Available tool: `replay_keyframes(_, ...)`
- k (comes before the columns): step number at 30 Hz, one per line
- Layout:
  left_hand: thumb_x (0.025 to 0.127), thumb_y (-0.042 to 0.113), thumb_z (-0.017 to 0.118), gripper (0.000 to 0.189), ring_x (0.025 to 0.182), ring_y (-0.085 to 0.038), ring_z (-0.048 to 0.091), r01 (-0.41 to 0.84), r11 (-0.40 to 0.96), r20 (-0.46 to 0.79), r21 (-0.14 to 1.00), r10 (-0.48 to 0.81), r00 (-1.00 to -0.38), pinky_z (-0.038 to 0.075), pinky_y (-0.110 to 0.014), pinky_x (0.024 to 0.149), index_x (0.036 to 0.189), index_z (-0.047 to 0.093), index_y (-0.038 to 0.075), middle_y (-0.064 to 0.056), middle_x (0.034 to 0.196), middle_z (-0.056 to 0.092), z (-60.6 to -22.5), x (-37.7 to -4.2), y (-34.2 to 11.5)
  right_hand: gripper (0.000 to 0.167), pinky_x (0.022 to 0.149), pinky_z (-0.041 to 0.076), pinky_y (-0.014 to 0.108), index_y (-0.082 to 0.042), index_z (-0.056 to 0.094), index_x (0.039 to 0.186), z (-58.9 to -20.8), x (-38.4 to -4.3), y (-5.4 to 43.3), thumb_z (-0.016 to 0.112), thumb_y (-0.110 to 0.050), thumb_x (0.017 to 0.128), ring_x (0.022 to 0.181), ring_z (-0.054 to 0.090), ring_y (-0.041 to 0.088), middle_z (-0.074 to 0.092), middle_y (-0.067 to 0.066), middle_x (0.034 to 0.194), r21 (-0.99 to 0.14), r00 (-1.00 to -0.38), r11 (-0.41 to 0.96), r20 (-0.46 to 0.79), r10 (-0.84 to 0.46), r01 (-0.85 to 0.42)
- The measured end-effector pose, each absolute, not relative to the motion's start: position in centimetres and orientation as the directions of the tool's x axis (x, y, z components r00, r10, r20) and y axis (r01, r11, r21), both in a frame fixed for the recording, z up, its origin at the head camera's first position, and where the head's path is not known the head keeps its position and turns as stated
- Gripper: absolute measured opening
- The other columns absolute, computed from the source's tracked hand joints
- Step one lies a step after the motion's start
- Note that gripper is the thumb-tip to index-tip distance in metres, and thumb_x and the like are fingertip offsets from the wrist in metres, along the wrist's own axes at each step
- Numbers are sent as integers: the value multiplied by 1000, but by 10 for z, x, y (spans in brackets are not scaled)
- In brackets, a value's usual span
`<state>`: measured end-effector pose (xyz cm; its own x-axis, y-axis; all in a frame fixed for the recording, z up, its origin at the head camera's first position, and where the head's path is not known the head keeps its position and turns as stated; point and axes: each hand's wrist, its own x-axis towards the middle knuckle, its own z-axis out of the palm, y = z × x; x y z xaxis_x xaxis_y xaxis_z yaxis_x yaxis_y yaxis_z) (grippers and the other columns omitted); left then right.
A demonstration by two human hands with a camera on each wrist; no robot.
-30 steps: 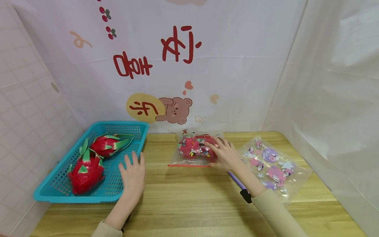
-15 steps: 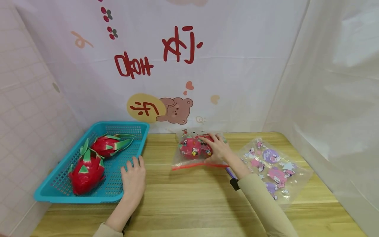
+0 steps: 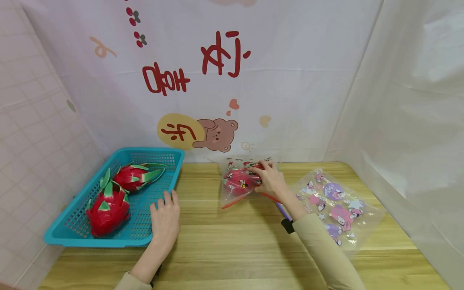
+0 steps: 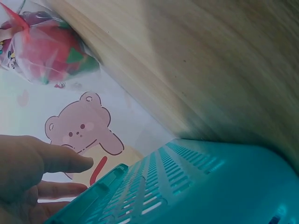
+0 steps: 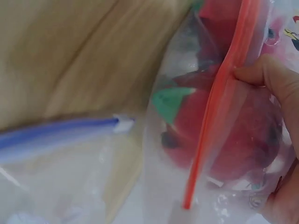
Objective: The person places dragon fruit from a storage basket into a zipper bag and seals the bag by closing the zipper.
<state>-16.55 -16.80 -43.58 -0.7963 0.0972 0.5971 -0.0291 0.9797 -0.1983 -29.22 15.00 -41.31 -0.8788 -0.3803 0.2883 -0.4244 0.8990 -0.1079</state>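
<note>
The right hand (image 3: pixel 271 182) grips a red-zipped bag (image 3: pixel 230 196); the left hand (image 3: pixel 166 219) rests, fingers loose, on the turquoise basket (image 3: pixel 98 243).

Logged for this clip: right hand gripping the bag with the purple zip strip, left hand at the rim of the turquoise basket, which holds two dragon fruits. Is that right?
Only the colour is wrong: the right wrist view shows the right hand gripping a bag with a red zip strip. The left hand, turquoise basket and two dragon fruits are right.
</note>
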Motion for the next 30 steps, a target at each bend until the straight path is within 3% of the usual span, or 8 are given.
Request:
replay_keyframes(10, 68, 16, 82, 64, 86, -36, 64, -29, 978, 593, -206, 101, -799, 52, -48, 76, 123, 57, -5, -24, 115, 63, -435, -165, -168, 66, 59, 53, 55, -32, 59, 129, -398, -282, 184, 82, -27, 67, 117, 47, 49, 47, 17, 138, -62, -902, 929, 273, -335, -364)
replay_keyframes(22, 71, 16, 80, 61, 87, -37, 65, -29, 978, 580, -207, 99, -809, 52, -48, 76, 124, 56, -5, -25, 116, 63, -435, -163, -169, 62, 67, 47, 68, -26, 61, 126, -396, -273, 259, 79, -23, 68, 113, 46, 51, 50, 18, 134, -115, -935, 964, 296, -198, -240)
replay_keyframes(30, 71, 16, 80, 62, 86, -36, 65, -21, 980, 587, -200, 103, -803, 51, -47, 77, 124, 56, -5, -25, 116, 62, -436, -164, -169, 62, 70, 47, 68, -20, 59, 129, -399, -270, 303, 78, -20, 69, 118, 42, 51, 47, 21, 137, -135, -944, 971, 294, -152, -199)
